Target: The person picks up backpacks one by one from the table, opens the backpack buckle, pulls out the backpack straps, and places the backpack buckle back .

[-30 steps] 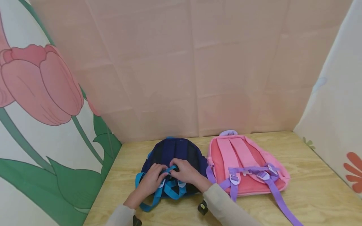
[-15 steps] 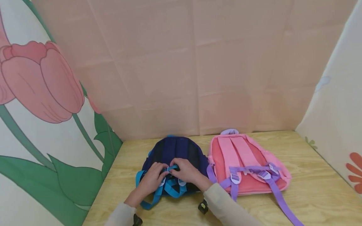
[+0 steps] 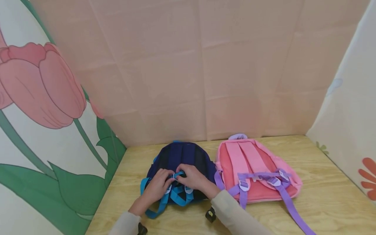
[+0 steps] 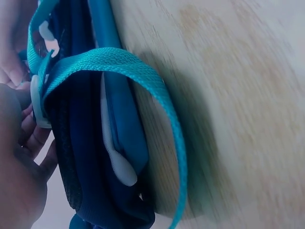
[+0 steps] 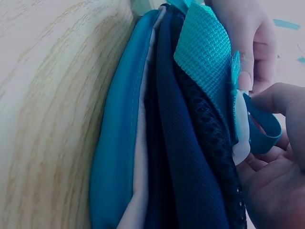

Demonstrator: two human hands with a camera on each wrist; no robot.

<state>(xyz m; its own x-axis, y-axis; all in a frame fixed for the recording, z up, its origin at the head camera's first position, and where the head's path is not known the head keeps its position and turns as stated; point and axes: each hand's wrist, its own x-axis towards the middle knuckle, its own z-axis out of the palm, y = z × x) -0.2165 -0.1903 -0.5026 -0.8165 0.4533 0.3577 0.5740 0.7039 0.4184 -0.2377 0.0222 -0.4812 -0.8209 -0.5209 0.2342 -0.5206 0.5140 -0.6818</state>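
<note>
A navy backpack (image 3: 191,148) lies with its shoulder straps facing up on the wooden table. Over its lower part, my left hand (image 3: 158,184) and right hand (image 3: 192,178) face each other and pinch a short blue strap (image 3: 180,174) with a small white piece on it. In the right wrist view this strap (image 5: 269,136) forms a loop by the fingers of my right hand (image 5: 281,186). White buckles (image 5: 241,136) hang below the hands, threaded with turquoise webbing (image 4: 114,62). My left hand (image 4: 19,162) partly hides the strap in the left wrist view.
A pink backpack (image 3: 229,160) with purple straps (image 3: 289,205) lies close on the right, one strap trailing to the table's front. Behind the table (image 3: 329,186) stands a pinkish-beige backdrop (image 3: 158,81). Side panels with printed flowers (image 3: 44,85) border it.
</note>
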